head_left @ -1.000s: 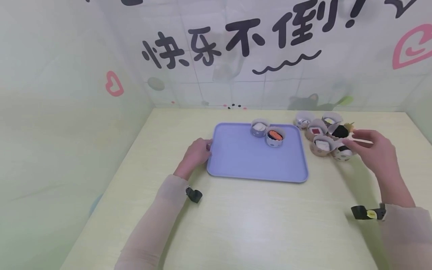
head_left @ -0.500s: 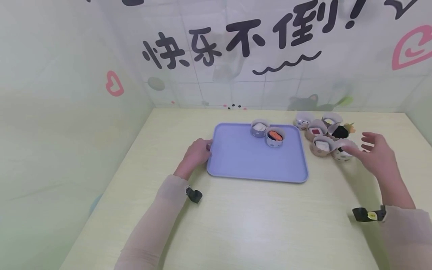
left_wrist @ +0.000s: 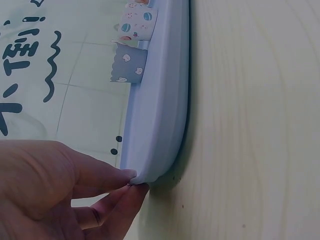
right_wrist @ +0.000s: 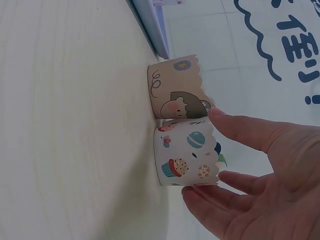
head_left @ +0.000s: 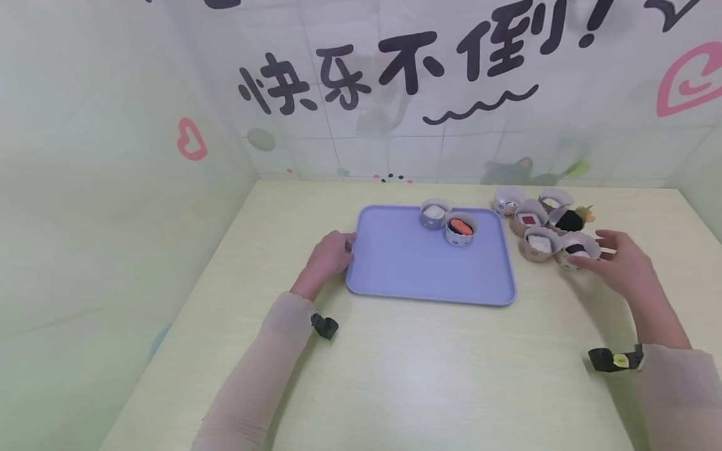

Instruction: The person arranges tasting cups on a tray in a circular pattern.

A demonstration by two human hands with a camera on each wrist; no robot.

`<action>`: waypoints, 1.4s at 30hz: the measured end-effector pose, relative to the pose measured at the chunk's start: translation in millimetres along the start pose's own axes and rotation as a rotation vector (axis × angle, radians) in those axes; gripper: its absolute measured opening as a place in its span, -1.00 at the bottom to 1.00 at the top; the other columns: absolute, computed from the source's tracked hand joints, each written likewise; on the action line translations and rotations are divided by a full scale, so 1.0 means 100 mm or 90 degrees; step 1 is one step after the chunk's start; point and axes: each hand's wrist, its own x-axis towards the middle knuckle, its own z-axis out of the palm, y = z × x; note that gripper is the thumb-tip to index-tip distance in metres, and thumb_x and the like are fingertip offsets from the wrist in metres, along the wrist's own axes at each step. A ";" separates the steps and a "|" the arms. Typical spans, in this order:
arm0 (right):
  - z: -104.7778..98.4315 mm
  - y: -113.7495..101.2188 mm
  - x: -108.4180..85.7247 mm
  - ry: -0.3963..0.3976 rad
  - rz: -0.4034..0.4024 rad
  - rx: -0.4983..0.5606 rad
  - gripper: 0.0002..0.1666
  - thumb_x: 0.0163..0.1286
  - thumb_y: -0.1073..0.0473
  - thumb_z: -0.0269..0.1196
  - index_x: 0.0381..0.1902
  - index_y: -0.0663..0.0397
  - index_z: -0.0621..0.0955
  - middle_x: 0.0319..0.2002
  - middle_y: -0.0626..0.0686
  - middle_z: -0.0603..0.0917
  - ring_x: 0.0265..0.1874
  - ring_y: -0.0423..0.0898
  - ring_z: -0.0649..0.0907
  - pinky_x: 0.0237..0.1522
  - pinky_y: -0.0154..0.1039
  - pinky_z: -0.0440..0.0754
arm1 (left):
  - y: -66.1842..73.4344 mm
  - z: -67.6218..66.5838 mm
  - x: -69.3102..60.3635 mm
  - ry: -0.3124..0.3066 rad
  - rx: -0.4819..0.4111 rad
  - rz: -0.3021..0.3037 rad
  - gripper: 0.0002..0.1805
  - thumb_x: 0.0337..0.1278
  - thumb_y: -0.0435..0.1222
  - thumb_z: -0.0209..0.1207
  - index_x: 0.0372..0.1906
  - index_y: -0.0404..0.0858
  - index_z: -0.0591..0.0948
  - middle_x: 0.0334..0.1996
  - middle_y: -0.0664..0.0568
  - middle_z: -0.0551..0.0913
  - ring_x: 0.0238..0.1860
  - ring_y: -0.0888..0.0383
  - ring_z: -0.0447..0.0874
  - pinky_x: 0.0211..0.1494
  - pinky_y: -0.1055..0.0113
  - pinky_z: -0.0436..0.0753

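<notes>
My left hand (head_left: 329, 255) pinches the left rim of the blue tray (head_left: 417, 263); thumb and fingertips meet at its edge in the left wrist view. On the tray's far side stand a paper cup (head_left: 433, 219) with white food-like contents and another paper cup (head_left: 459, 237) with an orange-topped sushi piece. At the right, my right hand (head_left: 620, 260) holds a white patterned paper cup (right_wrist: 182, 155) between thumb and fingers; a white piece with a dark band (head_left: 575, 249) sits inside. A brown paper cup (right_wrist: 175, 92) touches it.
Several more paper cups with sushi-like pieces cluster behind, including one with a red-square piece (head_left: 529, 220) and one with a black piece (head_left: 570, 220). A printed sheet (head_left: 395, 150) hangs behind the pale table (head_left: 429, 363).
My right hand let go of a small pale item above the cups, opened, then came down and forward around the white patterned paper cup. My left hand and the tray stayed put.
</notes>
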 end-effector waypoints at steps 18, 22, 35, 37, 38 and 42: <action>0.01 0.02 0.02 -0.020 0.015 -0.035 0.04 0.44 -0.15 0.17 0.44 0.59 0.04 0.33 0.66 0.19 0.25 0.56 0.30 0.11 0.36 0.43 | 0.00 -0.01 0.00 -0.003 0.010 0.002 -0.38 0.25 -0.41 0.11 0.44 -0.19 0.38 0.16 -0.19 0.64 -0.36 0.12 0.56 -0.39 0.44 0.52; 0.02 0.03 0.03 -0.014 0.020 -0.039 0.04 0.43 -0.18 0.17 0.43 0.57 0.07 0.32 0.65 0.21 0.24 0.56 0.29 0.09 0.37 0.43 | 0.00 -0.01 0.00 -0.003 0.010 0.003 -0.38 0.25 -0.41 0.11 0.44 -0.19 0.38 0.14 -0.18 0.65 -0.35 0.12 0.56 -0.39 0.44 0.52; 0.05 0.05 0.01 0.026 0.005 -0.040 -0.13 0.46 -0.07 0.16 0.39 0.52 0.19 0.31 0.62 0.27 0.23 0.55 0.35 0.07 0.33 0.46 | -0.01 0.00 0.00 -0.001 0.020 0.012 -0.36 0.24 -0.42 0.10 0.45 -0.20 0.36 0.09 -0.17 0.68 -0.23 0.07 0.63 -0.28 0.38 0.59; 0.05 0.05 0.00 0.028 0.006 -0.040 -0.13 0.46 -0.07 0.16 0.40 0.52 0.19 0.31 0.62 0.27 0.23 0.55 0.35 0.09 0.34 0.44 | -0.01 0.00 0.00 -0.001 0.020 0.015 -0.36 0.24 -0.42 0.10 0.45 -0.21 0.37 0.08 -0.17 0.68 -0.22 0.07 0.63 -0.26 0.37 0.60; 0.05 0.05 0.00 0.027 0.008 -0.040 -0.13 0.46 -0.07 0.15 0.40 0.52 0.19 0.32 0.62 0.26 0.24 0.55 0.34 0.10 0.35 0.43 | -0.01 0.00 0.00 -0.001 0.020 0.015 -0.36 0.24 -0.42 0.10 0.45 -0.21 0.36 0.08 -0.17 0.68 -0.21 0.07 0.63 -0.25 0.36 0.60; 0.04 0.04 -0.01 0.024 0.013 -0.039 -0.12 0.47 -0.09 0.14 0.41 0.51 0.18 0.33 0.62 0.25 0.25 0.56 0.32 0.13 0.37 0.40 | -0.01 0.00 0.00 -0.002 0.016 0.009 -0.36 0.24 -0.42 0.10 0.45 -0.20 0.37 0.08 -0.17 0.68 -0.22 0.06 0.63 -0.25 0.37 0.60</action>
